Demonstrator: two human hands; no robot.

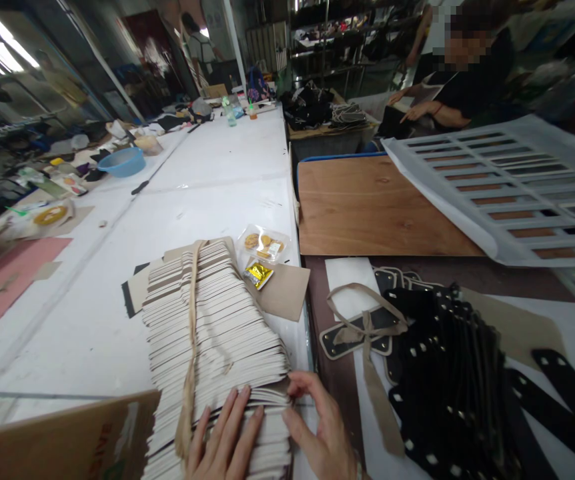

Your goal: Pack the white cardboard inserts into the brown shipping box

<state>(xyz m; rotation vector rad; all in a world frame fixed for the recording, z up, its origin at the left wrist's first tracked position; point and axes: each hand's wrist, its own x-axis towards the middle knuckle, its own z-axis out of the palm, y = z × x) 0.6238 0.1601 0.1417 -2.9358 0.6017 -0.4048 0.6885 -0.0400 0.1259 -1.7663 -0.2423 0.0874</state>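
Observation:
A long row of flat cream-edged pieces (237, 313) stands packed face to face on the white table, with a beige cloth strip (192, 320) lying lengthwise over it. My left hand (227, 440) rests on the near end of the row, its fingers stretched over the piece edges. At the row's right side is my right hand (320, 427), thumb and forefinger bent and apart, their tips touching the edges beside a dark gap between pieces. Its other fingers are mostly hidden.
Beside the row lie packaged snacks (263, 245) and a gold packet (257, 273). A cardboard box (67, 440) is at near left. Black strap-like pieces (447, 373) pile up at right, below a wooden board (367, 207) and slotted white sheet (517, 187). A co-worker (472, 87) sits beyond.

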